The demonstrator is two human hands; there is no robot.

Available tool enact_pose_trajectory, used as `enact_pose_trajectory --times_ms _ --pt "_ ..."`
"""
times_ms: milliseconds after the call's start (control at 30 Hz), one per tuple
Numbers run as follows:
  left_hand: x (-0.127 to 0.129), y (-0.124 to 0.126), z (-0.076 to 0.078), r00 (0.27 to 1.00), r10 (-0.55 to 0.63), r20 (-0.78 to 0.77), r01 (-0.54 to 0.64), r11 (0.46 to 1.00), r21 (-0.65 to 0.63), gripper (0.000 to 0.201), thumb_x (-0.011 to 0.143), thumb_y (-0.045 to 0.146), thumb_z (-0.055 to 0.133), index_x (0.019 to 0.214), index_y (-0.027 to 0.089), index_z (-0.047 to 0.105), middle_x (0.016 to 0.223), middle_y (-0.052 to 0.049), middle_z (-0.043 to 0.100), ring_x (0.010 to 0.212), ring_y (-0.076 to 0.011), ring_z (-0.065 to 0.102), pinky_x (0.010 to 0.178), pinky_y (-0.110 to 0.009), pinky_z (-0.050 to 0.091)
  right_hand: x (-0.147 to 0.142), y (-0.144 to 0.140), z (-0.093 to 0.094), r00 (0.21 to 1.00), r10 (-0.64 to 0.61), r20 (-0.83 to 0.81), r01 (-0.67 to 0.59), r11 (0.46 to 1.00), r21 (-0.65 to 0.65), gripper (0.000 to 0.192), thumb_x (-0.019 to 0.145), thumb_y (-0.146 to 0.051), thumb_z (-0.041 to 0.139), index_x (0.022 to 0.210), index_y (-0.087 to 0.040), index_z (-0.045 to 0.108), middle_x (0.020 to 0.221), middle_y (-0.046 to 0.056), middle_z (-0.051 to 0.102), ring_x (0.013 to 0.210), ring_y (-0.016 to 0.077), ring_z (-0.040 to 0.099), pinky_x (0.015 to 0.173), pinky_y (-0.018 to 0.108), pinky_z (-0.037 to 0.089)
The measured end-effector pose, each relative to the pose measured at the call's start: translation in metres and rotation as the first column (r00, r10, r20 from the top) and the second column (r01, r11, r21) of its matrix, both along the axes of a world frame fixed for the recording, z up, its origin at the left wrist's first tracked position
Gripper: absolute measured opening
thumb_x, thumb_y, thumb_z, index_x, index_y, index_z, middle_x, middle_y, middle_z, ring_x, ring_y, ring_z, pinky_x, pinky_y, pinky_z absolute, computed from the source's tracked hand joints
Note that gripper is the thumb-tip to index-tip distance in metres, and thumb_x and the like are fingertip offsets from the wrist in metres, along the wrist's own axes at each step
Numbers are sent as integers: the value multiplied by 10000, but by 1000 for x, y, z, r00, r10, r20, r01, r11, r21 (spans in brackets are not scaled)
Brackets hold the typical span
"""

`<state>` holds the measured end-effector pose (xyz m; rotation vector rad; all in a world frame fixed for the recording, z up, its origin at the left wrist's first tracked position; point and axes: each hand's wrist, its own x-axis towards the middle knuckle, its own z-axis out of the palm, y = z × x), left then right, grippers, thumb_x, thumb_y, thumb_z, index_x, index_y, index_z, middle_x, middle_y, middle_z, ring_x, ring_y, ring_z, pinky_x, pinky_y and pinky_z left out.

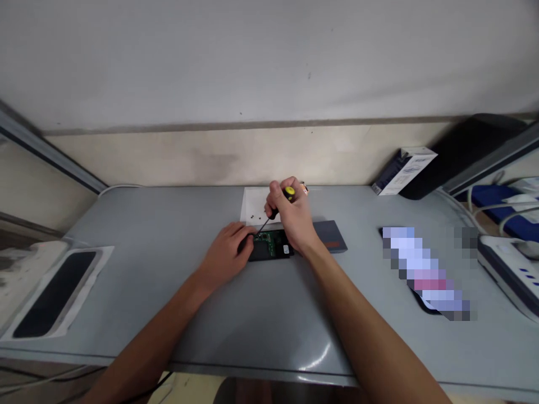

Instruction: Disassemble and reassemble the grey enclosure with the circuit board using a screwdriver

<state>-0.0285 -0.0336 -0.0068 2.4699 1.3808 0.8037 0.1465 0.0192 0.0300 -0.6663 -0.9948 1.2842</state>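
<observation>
Right hand [293,216] clamped on a yellow-capped screwdriver [278,209], tip angled down onto the opened device's circuit board [269,243] mid-desk [261,320]. Left hand [229,247] pins the device's edge to steady it. Loose screws [254,216] parked on white paper [252,203] behind.

I see an electronics repair bench: grey worktable [269,314], opened device with exposed circuit board [269,242], loose screws on paper [254,205], power strip [511,266] with cables.
</observation>
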Motion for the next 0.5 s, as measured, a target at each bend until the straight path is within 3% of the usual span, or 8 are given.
enact_pose_trajectory --times_ms 67,167,300,400,500 --pt "0 0 -1 1000 4 2 -4 1000 0 245 1030 190 446 1121 202 674 1030 -72 721 988 -238 674 933 -418 556 0 1 -3 994 -69 88 63 996 67 507 847 -731 699 849 -264 501 593 -99 454 535 97 455 549 259 391" --pt "-1 0 -1 1000 9 5 -9 1000 -11 239 1025 188 447 1106 205 671 1038 -73 723 985 -237 674 934 -419 557 2 1 -5 988 -58 146 42 993 109 511 943 -758 528 1013 -268 657 707 -47 541 664 123 538 643 277 461" --pt "0 1 -1 1000 11 -6 -12 1000 -19 249 1022 198 446 1109 203 679 1033 -80 718 995 -245 672 939 -427 555 3 1 -1 986 -11 169 -10 993 120 503 902 -744 616 863 -243 644 797 -17 647 756 132 644 735 296 528" --pt "1 1 2 1000 7 -22 -7 999 -34 277 1032 215 420 1109 192 685 1024 -91 715 1011 -258 670 951 -445 553 7 0 12 992 -21 126 2 988 155 500 900 -754 611 947 -257 642 750 -25 664 756 145 685 741 308 553" --pt "-1 0 8 1000 -2 -13 0 994 -106 299 1056 271 400 1102 195 686 1040 -93 714 1046 -264 666 1003 -466 540 25 -3 34 980 -139 140 102 965 243 480 958 -727 545 1065 -272 653 759 -27 653 736 139 672 721 304 549"
